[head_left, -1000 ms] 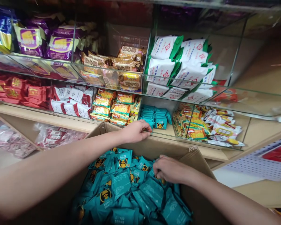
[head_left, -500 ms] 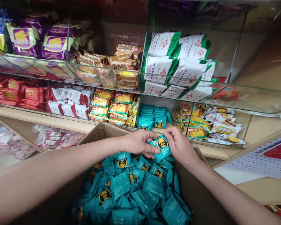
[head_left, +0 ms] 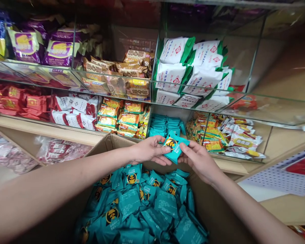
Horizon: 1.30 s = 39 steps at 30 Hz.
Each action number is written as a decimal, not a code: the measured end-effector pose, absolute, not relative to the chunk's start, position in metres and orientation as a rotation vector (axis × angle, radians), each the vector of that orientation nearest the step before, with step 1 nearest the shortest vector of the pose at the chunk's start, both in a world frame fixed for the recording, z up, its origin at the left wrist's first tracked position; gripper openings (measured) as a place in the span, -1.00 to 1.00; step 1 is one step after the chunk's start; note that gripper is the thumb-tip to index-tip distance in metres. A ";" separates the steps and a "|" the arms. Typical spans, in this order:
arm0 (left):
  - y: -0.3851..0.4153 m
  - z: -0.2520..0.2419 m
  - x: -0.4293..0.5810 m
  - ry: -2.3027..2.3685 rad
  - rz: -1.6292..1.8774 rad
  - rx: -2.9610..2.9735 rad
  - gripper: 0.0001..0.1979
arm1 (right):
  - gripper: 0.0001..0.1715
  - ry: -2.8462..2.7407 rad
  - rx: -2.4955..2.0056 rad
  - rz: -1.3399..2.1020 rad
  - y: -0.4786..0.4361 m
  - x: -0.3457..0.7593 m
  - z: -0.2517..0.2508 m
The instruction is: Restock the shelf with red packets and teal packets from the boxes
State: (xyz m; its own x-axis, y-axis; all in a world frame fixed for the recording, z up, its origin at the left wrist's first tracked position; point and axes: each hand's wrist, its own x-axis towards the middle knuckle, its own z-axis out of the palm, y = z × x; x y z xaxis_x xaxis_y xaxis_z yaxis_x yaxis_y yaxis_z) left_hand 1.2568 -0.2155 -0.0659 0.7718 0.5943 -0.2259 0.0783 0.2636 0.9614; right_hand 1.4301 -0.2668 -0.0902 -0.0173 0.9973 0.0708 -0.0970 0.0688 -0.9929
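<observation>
A teal packet with a black and yellow round print (head_left: 173, 146) is held between my two hands above the box. My left hand (head_left: 152, 150) grips its left side, thumb on the front and fingers beneath. On its right side, the thumb of my right hand (head_left: 197, 159) presses the wrapper, with the other fingers behind it. Below them a cardboard box (head_left: 109, 142) holds a heap of similar teal packets (head_left: 130, 200). Just behind my hands, more teal packets (head_left: 159, 125) are stacked in a lower shelf compartment.
Clear dividers split the shelves. White and green packets (head_left: 173, 76) sit above, beside brown ones (head_left: 134, 69). Yellow packets (head_left: 129, 118) and mixed packets (head_left: 244, 135) flank the teal stack. A wooden ledge (head_left: 73, 133) runs behind the box; a dotted white panel (head_left: 277, 181) is at right.
Both hands have lifted the packet slightly, up and away from the heap. The packet has turned and tilted, and my right hand's thumb now lies across its front.
</observation>
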 end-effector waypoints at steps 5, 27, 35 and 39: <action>-0.213 -0.062 1.256 0.646 0.245 1.352 -0.64 | -0.70 -1.071 -1.108 1.244 -0.267 1.428 -0.092; -0.205 -0.074 1.256 0.831 0.161 2.095 -0.76 | -0.69 -2.082 -2.229 -0.534 -0.177 1.451 -0.053; -0.205 -0.075 1.251 0.767 0.137 2.161 -0.72 | -0.61 -2.094 -2.499 -0.371 -0.099 1.465 -0.063; -0.202 -0.078 1.249 0.727 0.149 2.179 -0.71 | -0.62 -2.185 -2.558 -0.219 -0.085 1.472 -0.065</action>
